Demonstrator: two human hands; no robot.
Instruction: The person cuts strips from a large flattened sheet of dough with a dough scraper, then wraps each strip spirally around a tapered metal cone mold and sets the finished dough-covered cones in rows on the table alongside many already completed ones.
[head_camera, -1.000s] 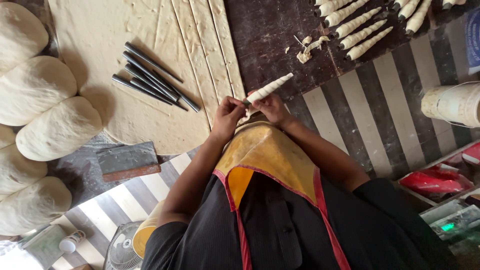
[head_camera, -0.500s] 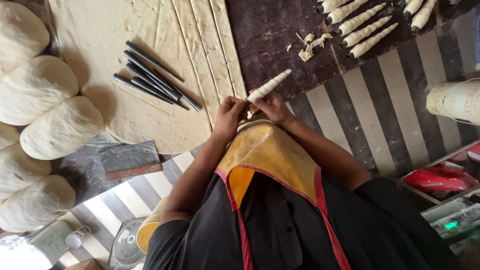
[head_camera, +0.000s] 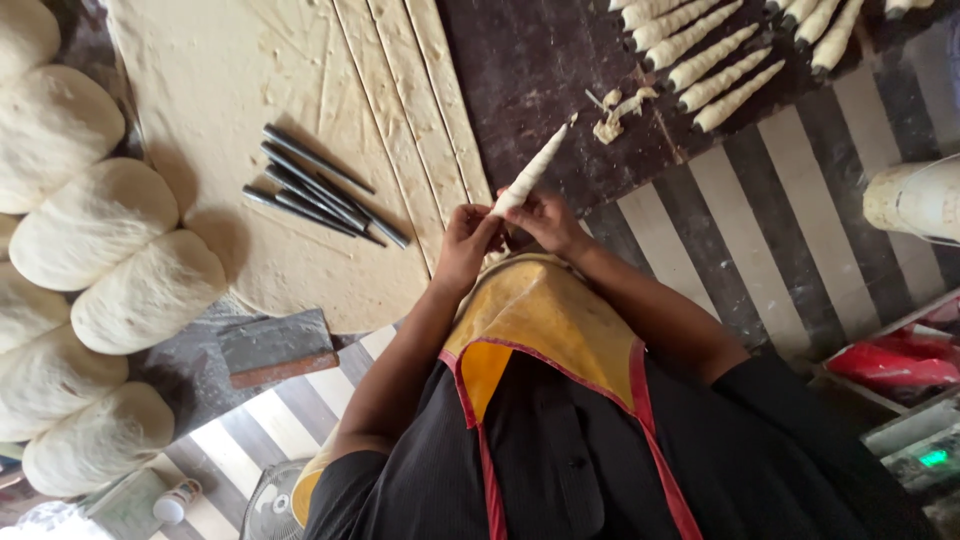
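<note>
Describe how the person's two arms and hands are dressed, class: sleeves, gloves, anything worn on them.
Both hands, left hand and right hand, are bare, with no gloves. No rings or watch can be made out. The forearms are uncovered; black sleeves start near the elbows. A yellow apron with red trim hangs between the arms.

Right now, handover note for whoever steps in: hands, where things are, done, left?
Left hand and right hand: both grip the wide end of one dough-wrapped cone, tip pointing away from the body.
Rolled dough sheet lies cut into strips; bare dark cone moulds rest on it.
Done: a row of wrapped cones at the far edge of the dark board, scraps beside them.
Left: the bare moulds, uncut sheet, dough balls to the left.
</note>
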